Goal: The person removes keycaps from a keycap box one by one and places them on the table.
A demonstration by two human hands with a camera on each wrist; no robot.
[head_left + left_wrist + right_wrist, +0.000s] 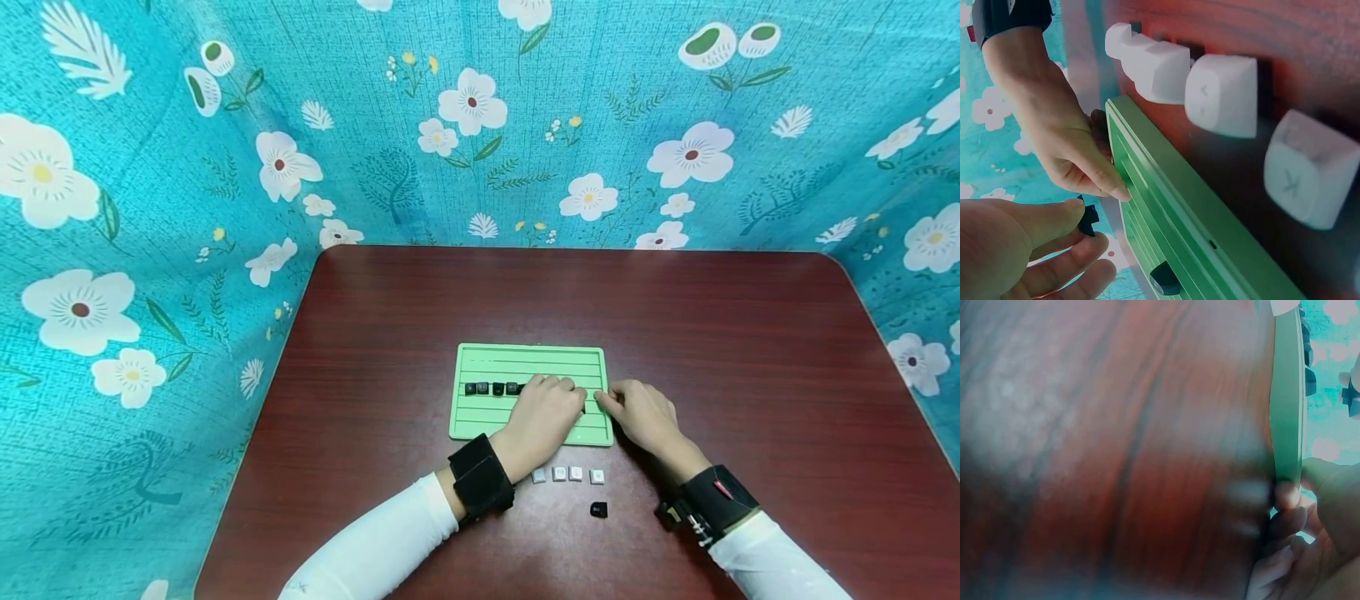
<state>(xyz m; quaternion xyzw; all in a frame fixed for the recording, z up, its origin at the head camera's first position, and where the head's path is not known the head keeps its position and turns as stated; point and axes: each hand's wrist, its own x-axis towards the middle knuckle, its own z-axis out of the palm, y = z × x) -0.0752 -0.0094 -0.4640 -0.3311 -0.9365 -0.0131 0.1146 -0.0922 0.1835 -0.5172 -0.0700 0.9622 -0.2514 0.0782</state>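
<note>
A green ridged tray lies on the table, and a row of black keycaps stands along one of its slots. My left hand is over the tray's right half, hiding the end of that row. In the left wrist view it pinches a black keycap between thumb and fingers, held off the tray surface. My right hand grips the tray's right edge. The right wrist view shows its thumb and fingertips around the tray wall.
Several white keycaps sit in a loose row on the table in front of the tray. Closer to me lies one black keycap. The dark red tabletop meets a blue flowered curtain at the back and sides.
</note>
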